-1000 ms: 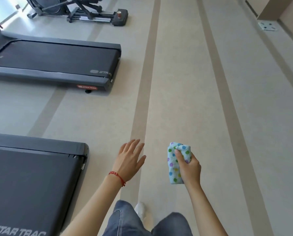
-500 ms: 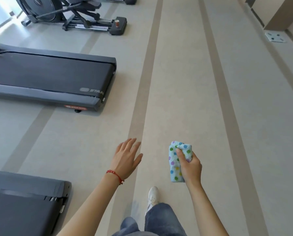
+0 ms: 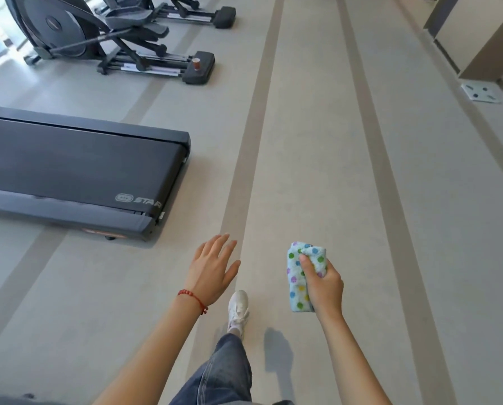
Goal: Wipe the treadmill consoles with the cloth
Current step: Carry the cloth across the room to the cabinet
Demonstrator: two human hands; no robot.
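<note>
A folded light-blue cloth [image 3: 297,276] with coloured dots is gripped in my right hand [image 3: 323,283], held out over the floor at lower centre right. My left hand [image 3: 212,267] is empty, fingers spread, palm down, just left of the cloth. The rear end of a black treadmill [image 3: 78,171] lies on the floor at the left, its belt end a short way ahead and left of my left hand. No treadmill console is in view.
Two elliptical trainers [image 3: 104,39] stand at the top left, a small red cup [image 3: 196,64] on the nearer one's base. Beige floor with darker stripes runs ahead. A wall corner [image 3: 478,39] and a floor plate [image 3: 481,93] are at the top right. My white shoe [image 3: 238,309] steps forward.
I have walked forward: the near treadmill has slid out of view, the far one has come closer, and the ellipticals have come into view. Both hands keep their pose.
</note>
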